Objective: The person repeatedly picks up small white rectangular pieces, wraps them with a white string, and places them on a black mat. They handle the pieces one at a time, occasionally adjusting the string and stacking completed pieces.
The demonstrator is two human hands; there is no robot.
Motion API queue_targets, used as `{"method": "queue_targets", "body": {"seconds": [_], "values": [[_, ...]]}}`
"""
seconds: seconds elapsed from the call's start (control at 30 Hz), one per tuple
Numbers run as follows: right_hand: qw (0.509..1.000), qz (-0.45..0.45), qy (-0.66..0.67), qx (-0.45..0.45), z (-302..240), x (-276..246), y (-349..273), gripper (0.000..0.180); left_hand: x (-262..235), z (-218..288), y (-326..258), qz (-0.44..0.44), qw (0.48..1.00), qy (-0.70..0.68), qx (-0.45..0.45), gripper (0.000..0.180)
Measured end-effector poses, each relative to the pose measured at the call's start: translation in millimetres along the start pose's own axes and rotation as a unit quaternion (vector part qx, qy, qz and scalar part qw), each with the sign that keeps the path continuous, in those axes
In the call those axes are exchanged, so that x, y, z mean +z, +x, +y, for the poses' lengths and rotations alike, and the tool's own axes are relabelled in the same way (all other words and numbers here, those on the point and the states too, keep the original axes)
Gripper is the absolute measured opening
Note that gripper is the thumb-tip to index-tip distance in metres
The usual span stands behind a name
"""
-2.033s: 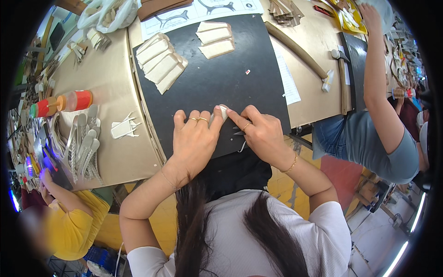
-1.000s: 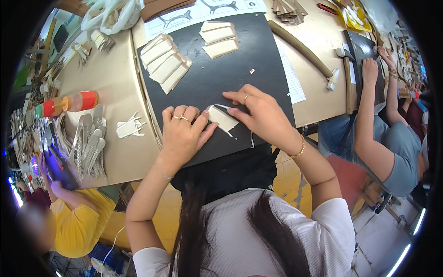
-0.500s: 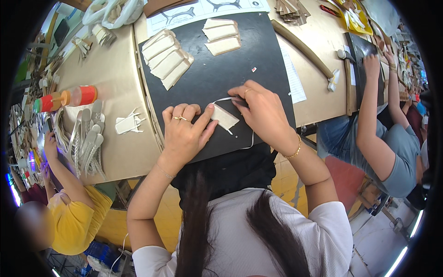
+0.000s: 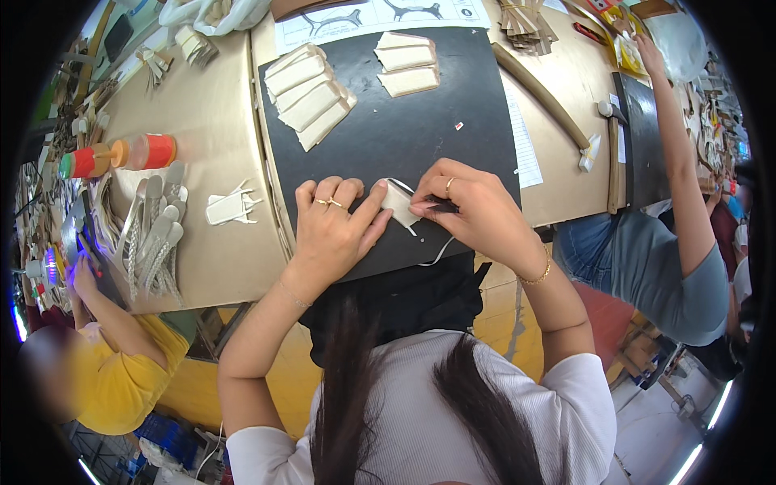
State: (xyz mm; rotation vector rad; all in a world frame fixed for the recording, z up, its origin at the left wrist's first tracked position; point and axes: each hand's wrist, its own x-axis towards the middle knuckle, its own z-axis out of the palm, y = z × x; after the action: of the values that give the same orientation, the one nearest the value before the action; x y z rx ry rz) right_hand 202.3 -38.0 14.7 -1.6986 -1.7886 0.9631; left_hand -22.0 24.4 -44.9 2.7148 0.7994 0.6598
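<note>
A small cream piece, apparently leather (image 4: pixel 399 205), lies near the front edge of a black board (image 4: pixel 396 121). My left hand (image 4: pixel 333 228) is closed at its left side, index finger and thumb pressing it down. A thin white strip (image 4: pixel 440 252) follows the piece's far edge and hangs in a loose loop at the right. My right hand (image 4: pixel 481 210) pinches that strip at the piece's right edge. Something dark shows between the right fingers; I cannot make out what it is. Farther up the board lie a left stack of cream pieces (image 4: pixel 311 93) and a right stack (image 4: pixel 406 65).
Left of the board are a white strapped piece (image 4: pixel 230 207), braided grey straps (image 4: pixel 153 242) and a red-labelled bottle (image 4: pixel 152 151). A printed sheet (image 4: pixel 323 28) lies beyond it. At right are a long curved brown strip (image 4: pixel 543 93), a hammer (image 4: pixel 612 113) and a co-worker's arm (image 4: pixel 679 153).
My right hand has come down and in to the piece's right edge, drawing the strip along its far edge. The left hand keeps its hold. The right co-worker's arm has reached farther away.
</note>
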Motion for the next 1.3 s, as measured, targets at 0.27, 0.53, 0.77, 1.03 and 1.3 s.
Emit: {"method": "queue_targets", "body": {"seconds": [0.27,0.53,0.77,1.03,1.3], "values": [[0.993,0.088,-0.023,0.069,4.5,17.0,23.3,0.035,0.4,0.5,-0.1,0.001,1.0,0.004,0.002,0.04],[0.996,0.012,0.015,0.086,6.5,8.9,52.0,0.023,1.7,0.7,-0.9,0.001,1.0,0.01,0.005,0.039],[0.993,-0.031,-0.116,-0.003,2.4,4.7,34.5,0.022,1.2,0.2,-1.2,0.003,1.0,0.008,0.004,0.038],[0.979,0.027,-0.175,-0.104,6.1,21.3,-4.7,0.045,1.9,0.1,-2.3,0.012,1.0,0.0,-0.01,0.039],[0.972,0.083,-0.188,-0.116,15.1,36.3,-16.3,0.048,2.3,-0.5,-2.7,0.015,1.0,0.0,-0.011,0.038]]}}
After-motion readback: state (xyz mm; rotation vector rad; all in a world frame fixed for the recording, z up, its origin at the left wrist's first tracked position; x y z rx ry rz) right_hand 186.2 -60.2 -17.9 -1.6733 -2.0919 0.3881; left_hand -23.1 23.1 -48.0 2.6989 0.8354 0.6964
